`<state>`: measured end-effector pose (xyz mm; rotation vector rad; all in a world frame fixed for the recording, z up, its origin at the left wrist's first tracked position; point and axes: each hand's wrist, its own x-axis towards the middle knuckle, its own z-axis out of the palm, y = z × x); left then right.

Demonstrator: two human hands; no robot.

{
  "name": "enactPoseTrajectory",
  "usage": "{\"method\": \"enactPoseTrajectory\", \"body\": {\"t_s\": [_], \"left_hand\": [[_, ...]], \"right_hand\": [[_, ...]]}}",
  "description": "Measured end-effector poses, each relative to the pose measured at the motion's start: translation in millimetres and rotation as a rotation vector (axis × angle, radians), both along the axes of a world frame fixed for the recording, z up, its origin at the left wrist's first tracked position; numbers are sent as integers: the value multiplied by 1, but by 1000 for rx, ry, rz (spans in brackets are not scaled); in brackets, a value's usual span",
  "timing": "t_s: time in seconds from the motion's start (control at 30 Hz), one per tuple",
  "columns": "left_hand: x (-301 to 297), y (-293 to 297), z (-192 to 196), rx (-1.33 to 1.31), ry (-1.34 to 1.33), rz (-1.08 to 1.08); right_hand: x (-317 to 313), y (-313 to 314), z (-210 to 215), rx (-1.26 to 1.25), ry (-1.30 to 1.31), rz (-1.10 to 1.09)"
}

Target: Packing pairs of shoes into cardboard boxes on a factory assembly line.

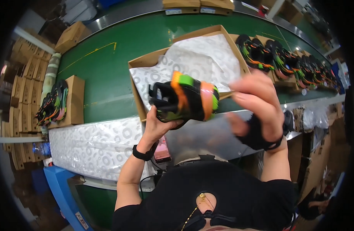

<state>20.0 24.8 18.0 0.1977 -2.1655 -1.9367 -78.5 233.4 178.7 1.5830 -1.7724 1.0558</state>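
My left hand (157, 125) grips a black shoe (192, 101) with orange, green and pink parts, holding it over the near side of an open cardboard box (236, 52). White tissue paper (207, 54) with grey ring prints lines that box and spills toward its edges. My right hand (261, 102), blurred by motion, is raised to the right of the shoe and apart from it. Its thumb stands away from its curved fingers, and I see nothing between them. A black wrap covers part of this hand and its wrist.
A stack of printed tissue paper (96, 146) lies at the near left, with a phone (162, 150) beside it. Boxed shoes (256, 54) line the right side of the green table (103, 84). More shoes (54, 103) stand at left, near stacked cartons (21, 104).
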Motion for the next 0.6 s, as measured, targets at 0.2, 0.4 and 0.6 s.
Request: {"method": "enactPoseTrajectory", "body": {"t_s": [0.2, 0.4, 0.6], "left_hand": [[-44, -15, -18, 321, -55, 178], [-130, -24, -98, 897, -320, 269], [-157, -23, -88, 772, -828, -90]], "right_hand": [[-18, 37, -120, 697, -703, -5], [-23, 27, -226, 217, -1875, -19], [-33, -12, -262, -168, -1604, -545]]}}
